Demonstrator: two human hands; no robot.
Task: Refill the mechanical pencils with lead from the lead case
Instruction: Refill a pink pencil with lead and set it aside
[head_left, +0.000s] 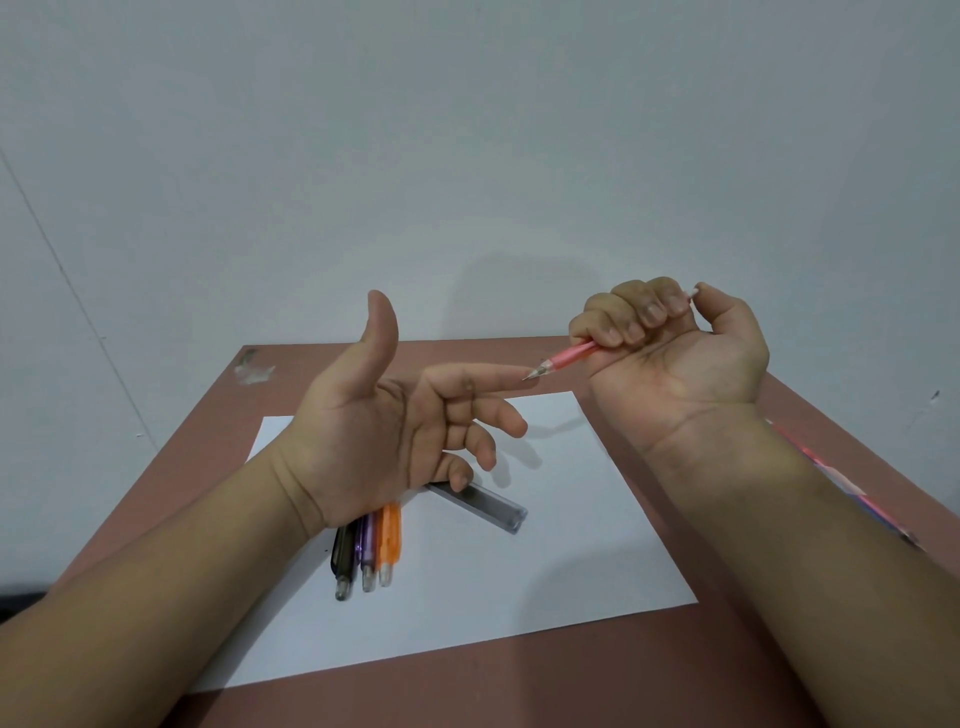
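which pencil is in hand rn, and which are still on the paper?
The pink pencil, gripped in the right hand, tip at the left hand's index finger. The black, purple and orange pencils lie side by side on the paper.

Two hands: the left hand (395, 421) and the right hand (670, 348). Four mechanical pencils: one pink pencil (569, 358) held up, and three lying side by side, namely a black pencil (343, 558), a purple pencil (367, 551) and an orange pencil (388, 543). One lead case (485, 506). One white paper sheet (519, 587). One table (571, 686).
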